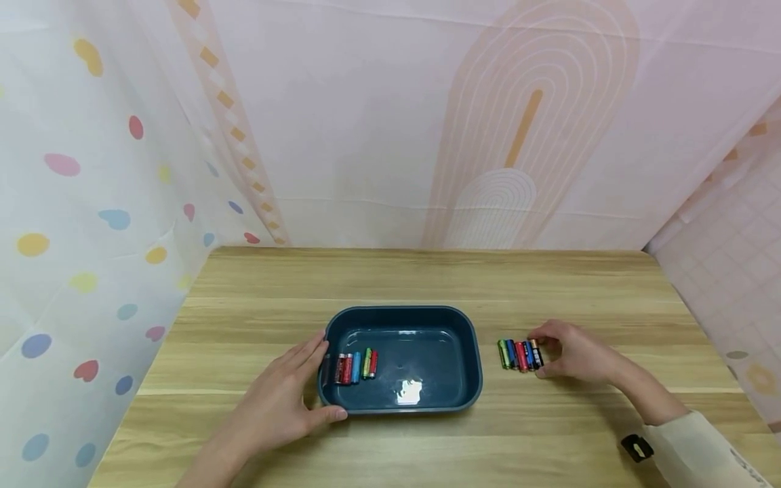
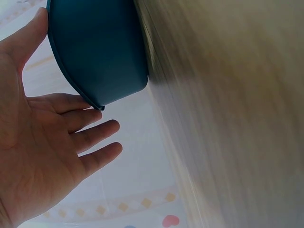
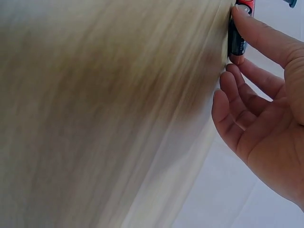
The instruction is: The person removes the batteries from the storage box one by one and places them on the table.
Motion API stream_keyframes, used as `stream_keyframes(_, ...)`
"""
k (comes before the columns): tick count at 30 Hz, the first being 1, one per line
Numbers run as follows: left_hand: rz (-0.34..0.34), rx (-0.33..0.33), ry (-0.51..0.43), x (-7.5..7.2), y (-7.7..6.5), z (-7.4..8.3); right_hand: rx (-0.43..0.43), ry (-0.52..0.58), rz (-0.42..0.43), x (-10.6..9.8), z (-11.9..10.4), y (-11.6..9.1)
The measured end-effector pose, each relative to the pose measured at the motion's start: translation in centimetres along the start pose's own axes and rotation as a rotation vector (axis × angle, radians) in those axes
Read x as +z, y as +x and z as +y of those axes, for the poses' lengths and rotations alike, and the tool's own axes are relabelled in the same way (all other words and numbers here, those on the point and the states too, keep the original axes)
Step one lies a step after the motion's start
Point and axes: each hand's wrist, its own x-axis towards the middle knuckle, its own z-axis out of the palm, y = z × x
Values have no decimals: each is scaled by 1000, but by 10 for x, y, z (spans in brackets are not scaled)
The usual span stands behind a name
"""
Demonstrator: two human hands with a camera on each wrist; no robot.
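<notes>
A dark teal plastic tray (image 1: 399,411) stands on the table. My left hand (image 1: 282,400) rests against its left end, fingers on the left rim and thumb at the front corner. In the left wrist view those fingers are nearly straight. Inside the tray, red batteries (image 1: 347,369), a blue battery (image 1: 356,367) and a green battery (image 1: 367,363) lie side by side at the left. Right of the tray is a row of batteries in green, blue, red and black. My right hand (image 1: 576,356) pinches the black battery (image 3: 237,40) at the row's right end, thumb and index finger at its two ends.
The wood-grain table (image 1: 396,457) runs back to a patterned cloth (image 1: 360,135), which hangs behind it and along both sides. A small black item (image 1: 637,448) shows beside the right sleeve (image 1: 702,451). The tray's raised wall lies between the two groups of batteries.
</notes>
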Motion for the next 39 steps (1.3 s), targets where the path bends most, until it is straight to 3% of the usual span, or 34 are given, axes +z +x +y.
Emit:
stream_keyframes(6, -16, -15, 2, 3, 0, 0, -13, 48, -5, -6, -1, -5)
stream_keyframes(13, -24, -18, 6, 3, 0, 0, -120, 34, 147, -21, -14, -10)
stream_keyframes(18, -22, -21, 0, 3, 0, 0, -135, 8, 196, -27, -29, -7)
stream_keyframes(27, -17, -18, 3, 3, 1, 0, -260, 0, 284, -23, -59, 1)
stream_keyframes(39, -12, -8, 4, -1, 2, -1, -338, 58, 287, -13, -89, 18)
